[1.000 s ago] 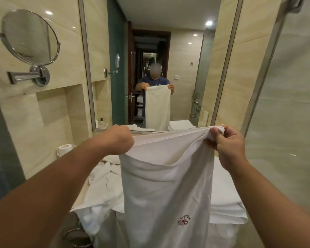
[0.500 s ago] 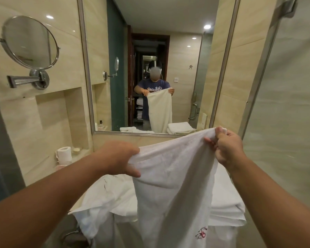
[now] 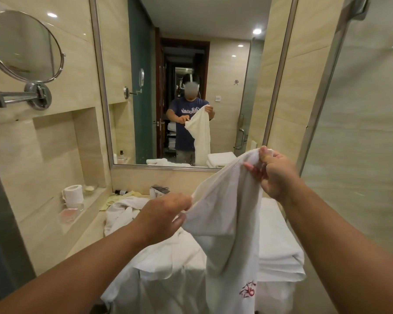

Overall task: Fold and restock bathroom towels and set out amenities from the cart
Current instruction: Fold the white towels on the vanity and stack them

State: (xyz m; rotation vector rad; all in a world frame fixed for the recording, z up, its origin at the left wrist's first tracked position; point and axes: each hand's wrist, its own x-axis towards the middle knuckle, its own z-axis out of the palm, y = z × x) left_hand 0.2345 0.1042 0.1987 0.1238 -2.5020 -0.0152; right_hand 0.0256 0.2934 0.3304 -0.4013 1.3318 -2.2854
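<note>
Ledge: a toilet roll [image 3: 73, 194] stands on the tiled shelf at far left, off to one side of the linen.
Loose linen: crumpled white towels [image 3: 125, 211] lie heaped on the vanity counter [image 3: 92, 226] beyond my left forearm. I take them as not yet folded.
Left hand [image 3: 165, 214]: held low, it pinches the hanging towel's side edge between thumb and fingers.
Towel [image 3: 222, 220]: white with a red embroidered mark near its foot, it hangs in the air over the counter. I hold it up so it drapes free and its edges show.
Right hand [image 3: 277, 175]: held higher and well apart from the left, its fingers are curled round the bunched top corner.
Folded stack [image 3: 279, 252]: flat towels sit on the counter's right, probably where this one belongs.
Next: level the corners, then fold.
</note>
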